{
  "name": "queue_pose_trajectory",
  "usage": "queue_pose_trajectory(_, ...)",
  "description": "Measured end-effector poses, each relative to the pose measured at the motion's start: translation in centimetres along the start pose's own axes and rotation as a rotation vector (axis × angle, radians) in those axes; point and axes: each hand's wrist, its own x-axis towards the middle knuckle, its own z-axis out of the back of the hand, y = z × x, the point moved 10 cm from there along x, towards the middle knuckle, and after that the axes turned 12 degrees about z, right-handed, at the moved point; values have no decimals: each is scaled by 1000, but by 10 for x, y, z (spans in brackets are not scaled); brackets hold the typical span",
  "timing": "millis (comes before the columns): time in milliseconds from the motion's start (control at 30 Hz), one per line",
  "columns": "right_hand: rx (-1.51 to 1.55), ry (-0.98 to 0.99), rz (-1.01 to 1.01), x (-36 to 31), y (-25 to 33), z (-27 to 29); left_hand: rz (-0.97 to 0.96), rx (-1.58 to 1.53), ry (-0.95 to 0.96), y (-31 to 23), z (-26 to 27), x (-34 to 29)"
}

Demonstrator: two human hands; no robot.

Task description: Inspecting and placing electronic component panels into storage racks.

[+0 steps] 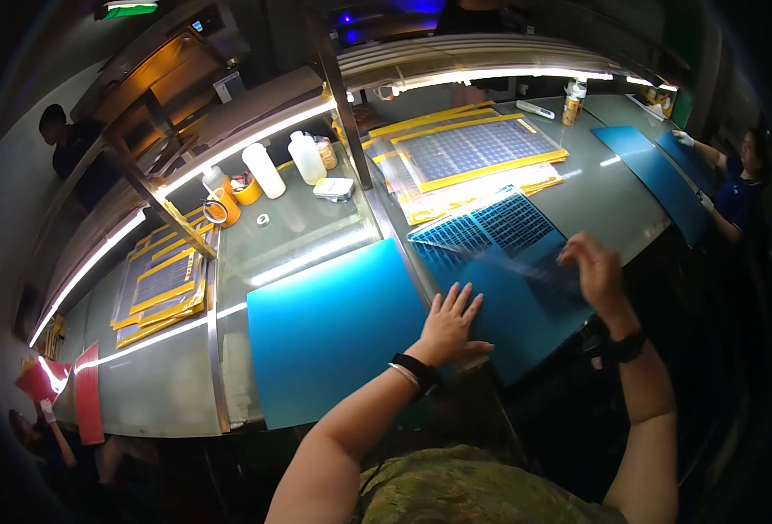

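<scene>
My left hand (pixel 451 327) lies flat with fingers spread on a blue sheet (pixel 513 332) on the bench in front of me. On the far part of that sheet is a clear film with a dark grid pattern (pixel 513 223). Its near right part looks raised and blurred. My right hand (pixel 597 272) is above the sheet's right side, its fingers curled together at the film's edge. A second, plain blue sheet (pixel 338 327) lies to the left of my left hand.
Yellow-edged films (pixel 478 153) are stacked behind the sheet. White bottles (pixel 306 157) and tape rolls (pixel 220 208) stand at the back left. A metal post (pixel 344 96) rises from the bench. Co-workers handle a blue sheet (pixel 652 179) at right and a red sheet (pixel 89 393) at far left.
</scene>
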Motion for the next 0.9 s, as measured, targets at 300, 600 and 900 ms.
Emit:
queue_pose_trajectory(300, -319, -196, 657, 71, 193, 74, 110, -53, -13, 13, -5, 9)
queue_pose_trajectory(600, 259, 73, -161, -75, 49, -17, 520, -2284, 314, 171, 41, -79)
queue_pose_trajectory(900, 618, -33, -873, -169, 5, -122, 854, -1347, 12, 241, 71, -164)
